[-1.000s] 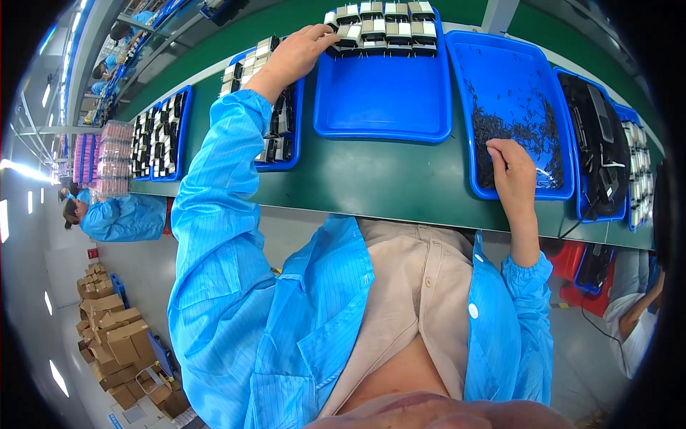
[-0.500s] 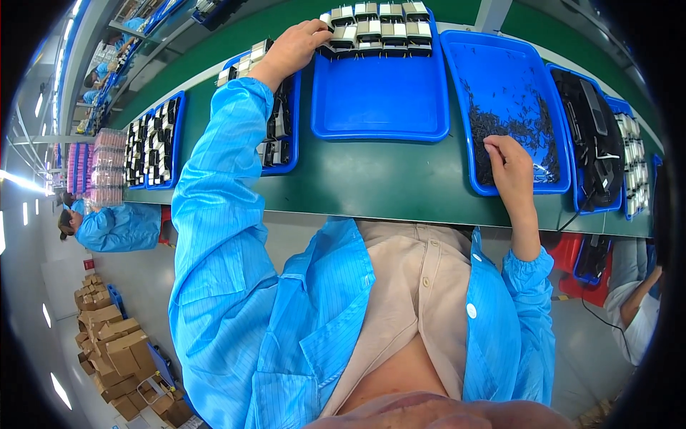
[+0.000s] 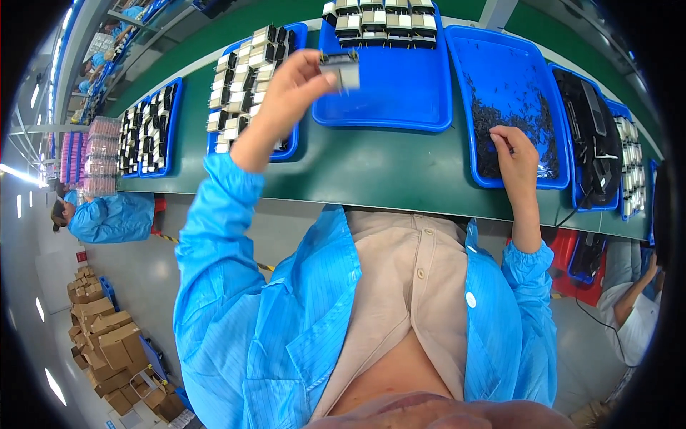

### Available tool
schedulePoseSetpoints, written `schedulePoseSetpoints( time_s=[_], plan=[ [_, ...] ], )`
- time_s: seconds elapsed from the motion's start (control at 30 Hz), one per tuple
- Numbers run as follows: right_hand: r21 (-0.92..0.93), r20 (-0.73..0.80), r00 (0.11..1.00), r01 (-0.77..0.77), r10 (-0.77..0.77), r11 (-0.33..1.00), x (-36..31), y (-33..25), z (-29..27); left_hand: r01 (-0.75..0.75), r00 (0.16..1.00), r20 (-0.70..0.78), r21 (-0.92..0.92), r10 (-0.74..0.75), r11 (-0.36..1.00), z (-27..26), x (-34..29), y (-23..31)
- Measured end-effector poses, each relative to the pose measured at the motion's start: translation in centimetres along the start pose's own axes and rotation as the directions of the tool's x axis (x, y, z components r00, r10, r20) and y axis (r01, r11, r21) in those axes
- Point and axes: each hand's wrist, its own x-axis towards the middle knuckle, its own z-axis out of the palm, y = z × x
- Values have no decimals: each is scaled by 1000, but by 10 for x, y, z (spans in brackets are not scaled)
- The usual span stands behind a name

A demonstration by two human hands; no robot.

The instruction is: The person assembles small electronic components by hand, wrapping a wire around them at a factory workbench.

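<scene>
Component (image 3: 341, 69) in left hand's (image 3: 296, 82) grip

The scene was brightly and evenly lit from overhead, with strip lights glaring at the left rim, strong fisheye bending, black corners and slight blur.

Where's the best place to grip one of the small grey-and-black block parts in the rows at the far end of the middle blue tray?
Probably by its two long side faces, from straight above. The block parts stand in tight rows in the middle blue tray, leaving mainly the tops free; the left hand holds one pinched by its edges.
</scene>
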Motion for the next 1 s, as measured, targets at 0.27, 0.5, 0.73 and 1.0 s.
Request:
schedulePoseSetpoints(
  time_s=[0.27,0.5,0.73,1.0],
  plan=[
    [339,6,987,150,-161,929,-5,-85,-2,171,985,79,-605,-155,778,94,-79,-11],
    [167,-137,765,644,-630,746,-15,-132,5,-66,994,-104,-294,36,954,115,-96,1],
    [211,-121,787,616,-605,759,-17,-125,13,-76,987,-154,-199,45,977,116,-97,-2],
    [209,-120,791,610,-599,764,-15,-120,18,-104,986,-145,-173,79,979,115,-92,-5]
  ],
)
